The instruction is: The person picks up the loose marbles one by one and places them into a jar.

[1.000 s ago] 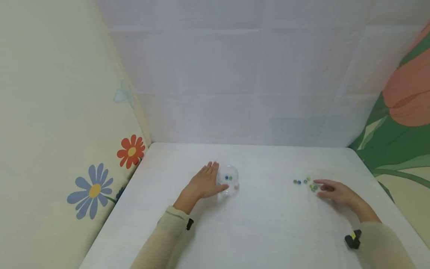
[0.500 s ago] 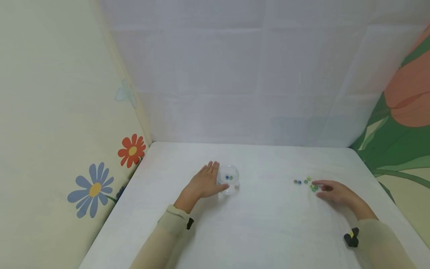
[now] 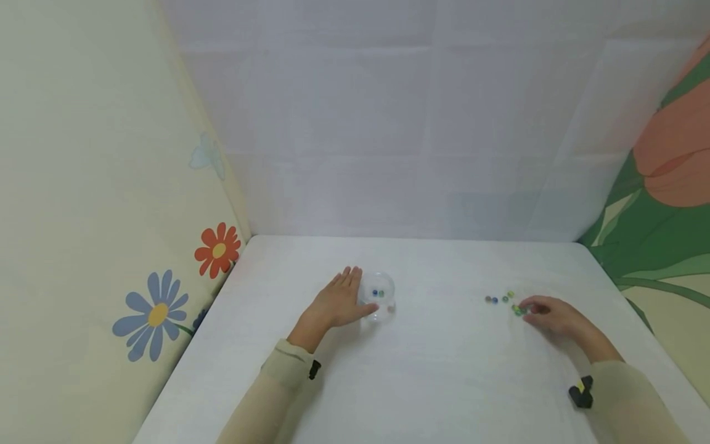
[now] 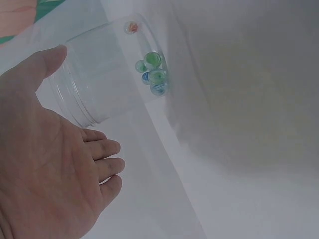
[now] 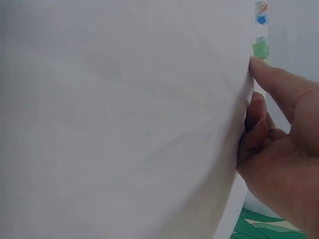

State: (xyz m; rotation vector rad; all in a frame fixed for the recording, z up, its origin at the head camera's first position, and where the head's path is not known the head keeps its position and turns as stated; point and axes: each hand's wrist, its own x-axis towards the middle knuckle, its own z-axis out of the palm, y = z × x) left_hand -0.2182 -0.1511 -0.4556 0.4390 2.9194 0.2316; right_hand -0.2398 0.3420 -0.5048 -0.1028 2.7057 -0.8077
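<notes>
A clear plastic jar (image 3: 387, 282) stands on the white table, with several glass marbles (image 4: 157, 76) at its bottom, green and blue ones together and an orange one apart. My left hand (image 3: 335, 303) lies against the jar's left side, its fingers straight and the thumb out across the near side. On the right, my right hand (image 3: 560, 319) has thumb and index finger bent down at a cluster of green marbles (image 3: 518, 311). In the right wrist view the thumb tip is close beside a green marble (image 5: 260, 50). Whether a marble is pinched is hidden.
Left of that cluster lie a brownish marble (image 3: 488, 299), a blue marble (image 3: 495, 301) and a green marble (image 3: 505, 299); a yellow-green marble (image 3: 511, 294) is behind. White cloth (image 3: 355, 135) hangs along the table's back edge. Flowered panels (image 3: 111, 185) flank both sides.
My right index finger has curled down and toward the thumb, narrowing the gap over the green marbles. The left hand and the jar have stayed in place.
</notes>
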